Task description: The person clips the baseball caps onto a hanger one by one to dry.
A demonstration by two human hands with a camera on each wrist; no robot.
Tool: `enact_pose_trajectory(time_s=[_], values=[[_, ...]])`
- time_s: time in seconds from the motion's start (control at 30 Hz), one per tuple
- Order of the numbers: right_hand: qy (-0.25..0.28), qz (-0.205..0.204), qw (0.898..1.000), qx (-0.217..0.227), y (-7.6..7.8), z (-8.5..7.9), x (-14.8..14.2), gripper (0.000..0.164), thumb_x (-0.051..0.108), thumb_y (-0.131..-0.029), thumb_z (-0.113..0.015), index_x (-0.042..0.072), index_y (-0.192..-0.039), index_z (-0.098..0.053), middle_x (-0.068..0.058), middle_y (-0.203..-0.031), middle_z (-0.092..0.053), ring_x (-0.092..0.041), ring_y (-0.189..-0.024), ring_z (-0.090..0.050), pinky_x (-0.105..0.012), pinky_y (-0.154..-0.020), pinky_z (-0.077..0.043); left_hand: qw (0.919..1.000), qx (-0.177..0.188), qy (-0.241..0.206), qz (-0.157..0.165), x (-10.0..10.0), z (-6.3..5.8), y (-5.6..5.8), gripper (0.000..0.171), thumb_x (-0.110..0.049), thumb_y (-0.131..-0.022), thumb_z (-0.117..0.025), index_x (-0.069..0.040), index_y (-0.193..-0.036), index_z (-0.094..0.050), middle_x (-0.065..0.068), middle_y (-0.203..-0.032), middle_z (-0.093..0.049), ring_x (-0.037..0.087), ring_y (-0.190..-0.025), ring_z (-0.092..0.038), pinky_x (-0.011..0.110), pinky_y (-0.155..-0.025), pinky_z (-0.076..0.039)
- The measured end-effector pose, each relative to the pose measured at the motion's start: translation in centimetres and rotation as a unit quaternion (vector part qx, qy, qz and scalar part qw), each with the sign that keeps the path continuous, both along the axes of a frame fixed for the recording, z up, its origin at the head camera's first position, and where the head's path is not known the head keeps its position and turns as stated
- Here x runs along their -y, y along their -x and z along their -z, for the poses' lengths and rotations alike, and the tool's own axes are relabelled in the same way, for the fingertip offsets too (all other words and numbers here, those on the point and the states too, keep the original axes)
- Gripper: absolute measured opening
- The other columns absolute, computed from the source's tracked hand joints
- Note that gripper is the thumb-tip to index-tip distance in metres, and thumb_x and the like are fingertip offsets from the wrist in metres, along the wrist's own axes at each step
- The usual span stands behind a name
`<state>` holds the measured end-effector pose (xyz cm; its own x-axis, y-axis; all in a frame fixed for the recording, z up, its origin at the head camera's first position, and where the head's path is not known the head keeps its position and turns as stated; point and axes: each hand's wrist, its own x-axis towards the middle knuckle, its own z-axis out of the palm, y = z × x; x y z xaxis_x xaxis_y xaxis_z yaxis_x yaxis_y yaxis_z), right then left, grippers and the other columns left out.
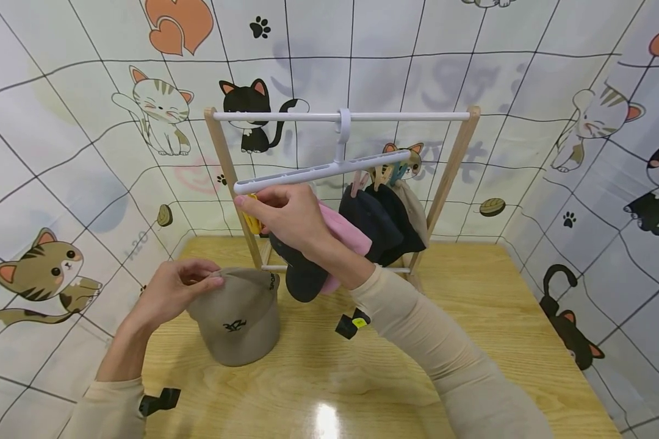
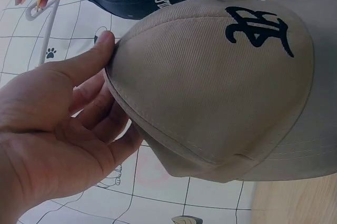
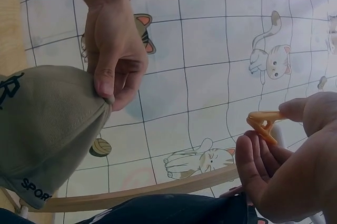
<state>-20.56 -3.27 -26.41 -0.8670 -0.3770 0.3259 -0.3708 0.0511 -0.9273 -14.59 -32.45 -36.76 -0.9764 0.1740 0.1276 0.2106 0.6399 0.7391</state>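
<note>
My left hand [image 1: 176, 286] pinches the edge of a beige baseball cap [image 1: 238, 323], which hangs brim down with its dark embroidered logo showing. In the left wrist view the thumb lies over the rim of the cap [image 2: 210, 82] and the fingers curl behind it. At the left end of a white hanger [image 1: 307, 175], my right hand [image 1: 296, 219] pinches a yellow-orange clothespin [image 3: 263, 124] between thumb and fingers. Nothing shows in the clothespin's jaws. Behind the right forearm hang a dark cap [image 1: 304, 277], a pink cap [image 1: 348, 230] and a navy cap [image 1: 368, 216], partly hidden.
The hanger, tilted up to the right, hooks over the white bar [image 1: 406, 116] of a wood-framed rack [image 1: 453, 164]. Pink, tan and teal clothespins [image 1: 399, 172] hold more caps at its right end. A wooden table [image 1: 472, 317] lies beneath; cat-print sheeting surrounds it.
</note>
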Motion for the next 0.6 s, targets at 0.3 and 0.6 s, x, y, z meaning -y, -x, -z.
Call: enact_pose_trajectory(time_s=[0.3, 0.6], values=[[-0.001, 0.003, 1.000, -0.008, 0.11, 0.12, 0.12, 0.031, 0.033, -0.104, -0.082, 0.005, -0.115, -0.086, -0.008, -0.102, -0.084, -0.028, -0.081, -0.080, -0.059, -0.090, -0.067, 0.9986, -0.020, -0.043, 0.025, -0.26, -0.50, 0.09, 0.020, -0.019, -0.103, -0.085, -0.009, -0.120, -0.082, -0.005, -0.104, -0.086, 0.006, -0.090, -0.080, 0.028, -0.075, -0.062], [-0.010, -0.006, 1.000, -0.016, 0.35, 0.25, 0.05, 0.029, 0.032, -0.105, -0.082, 0.005, -0.113, -0.086, -0.008, -0.101, -0.083, -0.018, -0.080, -0.078, -0.038, -0.081, -0.069, 0.9891, -0.070, -0.064, 0.112, -0.51, -0.45, 0.47, 0.020, -0.002, -0.103, -0.081, -0.009, -0.121, -0.083, -0.016, -0.112, -0.082, 0.005, -0.093, -0.078, 0.026, -0.074, -0.062]])
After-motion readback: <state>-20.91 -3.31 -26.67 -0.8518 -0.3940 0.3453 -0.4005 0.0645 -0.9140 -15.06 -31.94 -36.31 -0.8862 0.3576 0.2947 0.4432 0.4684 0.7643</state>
